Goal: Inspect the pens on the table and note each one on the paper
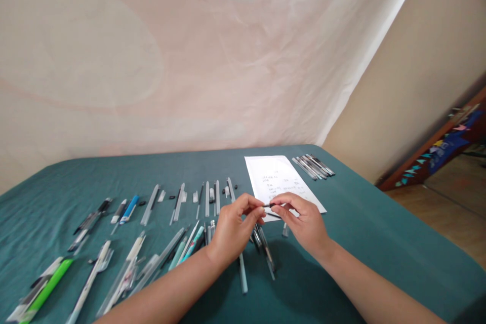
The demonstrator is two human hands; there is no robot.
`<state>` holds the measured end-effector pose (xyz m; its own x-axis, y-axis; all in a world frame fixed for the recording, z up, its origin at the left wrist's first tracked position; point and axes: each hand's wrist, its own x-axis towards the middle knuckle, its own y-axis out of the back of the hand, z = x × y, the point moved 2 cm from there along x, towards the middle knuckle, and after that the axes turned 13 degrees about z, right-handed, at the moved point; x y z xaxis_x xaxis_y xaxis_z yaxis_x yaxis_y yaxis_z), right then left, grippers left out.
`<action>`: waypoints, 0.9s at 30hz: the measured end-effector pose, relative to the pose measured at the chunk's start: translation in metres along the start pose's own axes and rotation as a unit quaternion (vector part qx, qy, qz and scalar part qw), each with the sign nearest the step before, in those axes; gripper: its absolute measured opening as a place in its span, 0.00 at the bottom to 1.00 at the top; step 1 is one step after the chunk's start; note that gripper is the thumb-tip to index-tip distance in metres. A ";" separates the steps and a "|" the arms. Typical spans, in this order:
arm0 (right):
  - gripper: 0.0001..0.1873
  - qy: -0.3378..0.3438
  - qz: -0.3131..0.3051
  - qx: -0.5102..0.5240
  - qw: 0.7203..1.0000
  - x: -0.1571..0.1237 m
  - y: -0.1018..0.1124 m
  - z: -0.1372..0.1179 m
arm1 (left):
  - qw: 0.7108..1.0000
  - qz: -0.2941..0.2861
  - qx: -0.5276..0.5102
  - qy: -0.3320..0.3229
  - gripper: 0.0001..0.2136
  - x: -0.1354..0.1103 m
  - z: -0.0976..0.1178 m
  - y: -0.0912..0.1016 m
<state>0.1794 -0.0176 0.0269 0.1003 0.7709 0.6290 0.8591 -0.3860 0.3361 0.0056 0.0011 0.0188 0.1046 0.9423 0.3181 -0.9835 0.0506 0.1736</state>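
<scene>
A pale, wrinkled backdrop (228, 61) rises behind the bench (379, 248), whose dark green cloth carries everything at hand. On it, toward the far right, a white sheet of paper (264, 167) with handwriting lies flat.

The person's left hand (234, 223) and right hand (306, 223) meet just in front of the paper. Fingers of both are drawn together, thumb against forefinger, pinching a slim dark piece from its two ends; whether that is one part or two joined cannot be told.

Next in size come the pens. Loose ones, among them a green pen (47, 288) and a blue pen (129, 210), lie at the left and partly under the left forearm; most look unsorted. To the right of the paper, a group of slim pens (313, 166) lies side by side, and seems the settled portion.

Along the middle, clear barrels (207, 198) and dark refills (200, 200) lie apart in small sets, so these pens appear to be in pieces, and none looks whole. Smaller again are the clear caps (162, 196) and black bits (172, 197) beside them.

Smallest in play is the dark piece (269, 206) itself, held above the paper's near edge, its handling apparently unfinished.
</scene>
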 end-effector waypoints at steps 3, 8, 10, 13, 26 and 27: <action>0.08 0.010 0.002 -0.004 1.000 -0.001 0.000 0.000 | 1.000 0.004 0.012 -0.008 0.04 0.000 0.000 0.001; 0.07 0.022 0.003 -0.009 1.000 -0.002 -0.001 -0.001 | 1.000 -0.006 0.016 -0.011 0.05 0.000 -0.001 0.001; 0.07 0.026 0.003 -0.011 1.000 -0.002 0.000 -0.001 | 1.000 -0.009 0.018 -0.015 0.05 0.000 0.000 0.001; 0.07 0.029 0.004 -0.012 1.000 -0.002 0.000 -0.001 | 1.000 -0.008 0.019 -0.020 0.04 0.000 0.002 0.001; 0.07 0.020 -0.001 -0.014 1.000 -0.002 -0.002 0.000 | 0.997 -0.016 -0.062 0.036 0.04 0.001 -0.002 -0.003; 0.07 0.022 0.000 -0.015 1.000 -0.002 -0.002 0.000 | 0.994 -0.021 -0.094 0.059 0.05 0.001 -0.002 -0.005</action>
<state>0.1773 -0.0181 0.0249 0.0782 0.7478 0.6593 0.8437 -0.4019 0.3557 0.0099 0.0027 0.0162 0.1390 0.9696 0.2012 -0.9900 0.1412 0.0034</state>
